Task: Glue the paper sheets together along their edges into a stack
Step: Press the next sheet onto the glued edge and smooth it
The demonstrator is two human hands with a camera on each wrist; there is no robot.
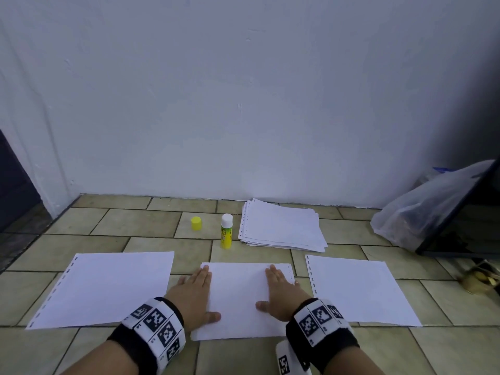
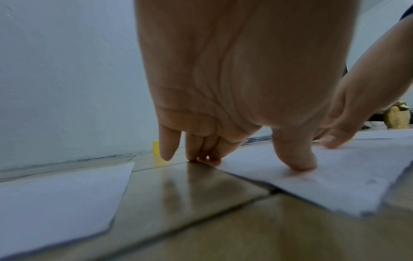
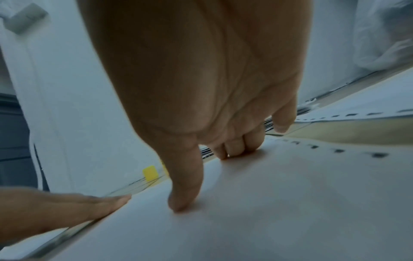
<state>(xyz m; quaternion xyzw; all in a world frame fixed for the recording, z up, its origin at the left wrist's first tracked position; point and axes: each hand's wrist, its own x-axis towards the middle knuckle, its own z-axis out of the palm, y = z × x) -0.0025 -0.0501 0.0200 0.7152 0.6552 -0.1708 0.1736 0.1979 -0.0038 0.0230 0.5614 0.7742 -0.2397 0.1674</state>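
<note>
both hands (image 1: 193, 295) (image 1: 281, 296) flat, fingers straight on middle sheet (image 1: 238, 301); only head cam shows glue stick (image 1: 226, 231).

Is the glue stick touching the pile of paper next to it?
Apart. In the head view a strip of floor tile shows between the glue stick and the pile of paper.

A plain home corner: beige tiled floor (image 1: 151, 247) (glossy) meeting a bare painted wall (image 1: 243, 90).
</note>
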